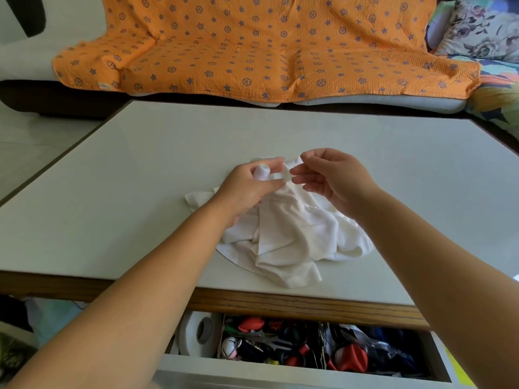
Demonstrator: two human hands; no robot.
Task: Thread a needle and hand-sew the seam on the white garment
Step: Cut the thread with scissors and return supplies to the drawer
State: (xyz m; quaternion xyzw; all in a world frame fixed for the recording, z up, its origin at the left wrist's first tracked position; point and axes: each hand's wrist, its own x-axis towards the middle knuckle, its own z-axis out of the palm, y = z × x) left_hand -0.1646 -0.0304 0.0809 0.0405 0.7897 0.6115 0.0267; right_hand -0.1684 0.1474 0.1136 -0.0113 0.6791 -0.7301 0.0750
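Left hand (247, 189) clamped round thread spool (261, 173), steadying it | right hand (334, 181) fingertips beside it, likely seeking thread end, pinch unclear | garment (289, 234) waits beneath

Both hands are over the counter (112, 192), fingertips close but not touching. Left hand (247, 186) grips a small white thread spool (261, 172). Right hand (334, 178) has its fingers loosely curled right next to it; can't tell if it's got any thread, too fine to see tbh. White garment (295, 237) is crumpled underneath. Drawer (280, 369) below is open w/ misc sewing stuff, and there's an orange blanket (252, 51) in the bg.
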